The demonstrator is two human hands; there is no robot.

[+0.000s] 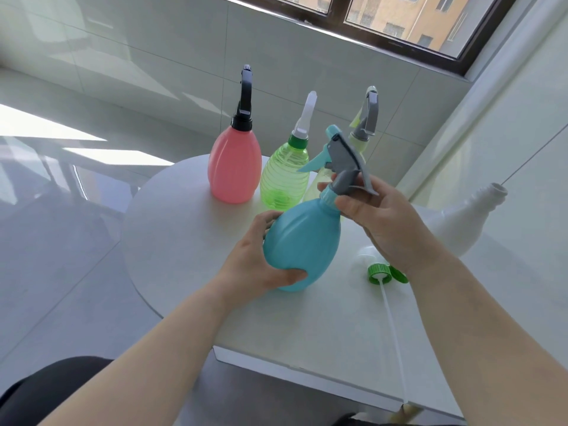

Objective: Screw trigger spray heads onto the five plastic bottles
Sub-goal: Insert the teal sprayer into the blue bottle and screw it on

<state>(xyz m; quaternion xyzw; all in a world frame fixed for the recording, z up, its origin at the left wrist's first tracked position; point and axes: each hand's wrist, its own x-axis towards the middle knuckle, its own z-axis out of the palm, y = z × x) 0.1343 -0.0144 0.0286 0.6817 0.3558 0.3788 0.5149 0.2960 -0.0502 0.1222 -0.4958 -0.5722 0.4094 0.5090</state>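
Note:
My left hand (258, 265) grips the body of a teal bottle (302, 241), tilted above the white table (190, 229). My right hand (378, 219) holds its grey and teal trigger spray head (344, 161) at the bottle's neck. Behind stand a pink bottle (235, 167) with a black head, a clear green bottle (284, 176) with a white head, and a pale yellow bottle (359, 139) with a grey head, partly hidden. A white bottle (461, 222) without a head stands at the right. A white spray head with a green collar (379, 272) and long tube lies on the table.
The table's front edge runs just below my forearms, and its rounded left edge drops to a glossy tiled floor. A wall and a window lie behind the bottles. A white panel stands along the right side.

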